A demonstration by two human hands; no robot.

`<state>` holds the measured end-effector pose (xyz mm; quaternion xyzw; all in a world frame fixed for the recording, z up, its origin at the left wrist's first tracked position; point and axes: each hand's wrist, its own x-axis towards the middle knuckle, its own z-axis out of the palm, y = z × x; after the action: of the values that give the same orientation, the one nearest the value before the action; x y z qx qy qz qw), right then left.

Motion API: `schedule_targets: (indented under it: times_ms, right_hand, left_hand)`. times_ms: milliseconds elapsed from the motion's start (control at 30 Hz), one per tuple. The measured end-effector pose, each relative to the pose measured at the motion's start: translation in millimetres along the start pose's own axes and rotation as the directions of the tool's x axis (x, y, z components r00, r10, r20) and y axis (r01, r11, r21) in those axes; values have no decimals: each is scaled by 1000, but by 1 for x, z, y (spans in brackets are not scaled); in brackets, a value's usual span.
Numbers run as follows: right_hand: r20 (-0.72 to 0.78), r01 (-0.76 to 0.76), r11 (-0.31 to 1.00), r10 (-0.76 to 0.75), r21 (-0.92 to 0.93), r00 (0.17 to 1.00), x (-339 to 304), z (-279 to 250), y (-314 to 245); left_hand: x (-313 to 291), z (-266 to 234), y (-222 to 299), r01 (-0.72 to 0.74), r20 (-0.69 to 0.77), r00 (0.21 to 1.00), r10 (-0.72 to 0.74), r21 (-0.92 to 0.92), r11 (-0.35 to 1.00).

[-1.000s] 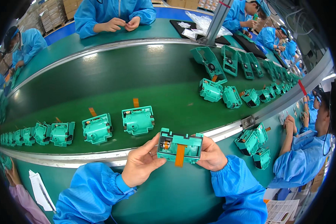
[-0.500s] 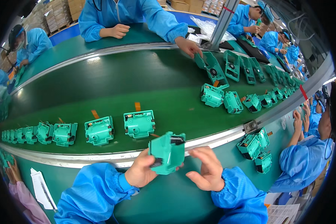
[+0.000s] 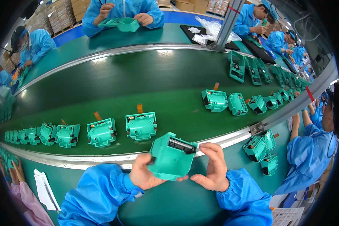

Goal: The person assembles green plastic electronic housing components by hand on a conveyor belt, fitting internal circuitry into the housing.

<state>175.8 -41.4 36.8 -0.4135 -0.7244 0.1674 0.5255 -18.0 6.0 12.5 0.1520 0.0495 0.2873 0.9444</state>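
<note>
My left hand (image 3: pixel 145 172) is closed around the side of a green plastic housing (image 3: pixel 172 160), its thumb on the left edge and fingertips showing below. The housing is tilted, with a dark slot (image 3: pixel 181 145) along its top edge. My right hand (image 3: pixel 214 168) is beside the housing's right side, thumb and fingers apart. Its fingertips are at the upper right corner; whether they touch cannot be made out. Just beyond, on the green belt (image 3: pixel 177 109), two similar green housings (image 3: pixel 141 126) lie with orange flat cables sticking up.
A metal rail (image 3: pixel 226 142) edges the belt in front of me. More green housings (image 3: pixel 67 135) line the belt at left and right. A few housings (image 3: pixel 255 147) lie on the right tabletop; papers (image 3: pixel 44 188) lie at left. Across the belt, a person holds a green shell (image 3: pixel 126 24).
The housing in my left hand has turned, showing more of its dark slot, and my right fingers are closer to it. The person opposite has taken a green shell off the belt.
</note>
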Motion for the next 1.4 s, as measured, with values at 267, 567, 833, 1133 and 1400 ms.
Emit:
schedule_targets:
  times_ms: [267,567,833,1133,1400]
  right_hand:
    - [47,66,954,-55,-293,997,11,1,-5]
    - [-20,-489,867,492,93,870,17,2,33]
    - [115,-361,917,382,-168,917,24,0,32]
    - [-168,-238,697,169,-677,971,36,-37,74]
    - [-139,-183,667,119,-722,983,37,-36,64]
  left_hand:
    - [11,15,-10,-343,86,905,418,729,592]
    - [13,16,-12,-227,-23,919,394,785,576]
    - [10,18,-15,-174,53,825,562,971,164]
    - [9,15,-13,-118,-9,922,386,946,303]
    - [7,18,-10,-118,-34,915,402,930,348]
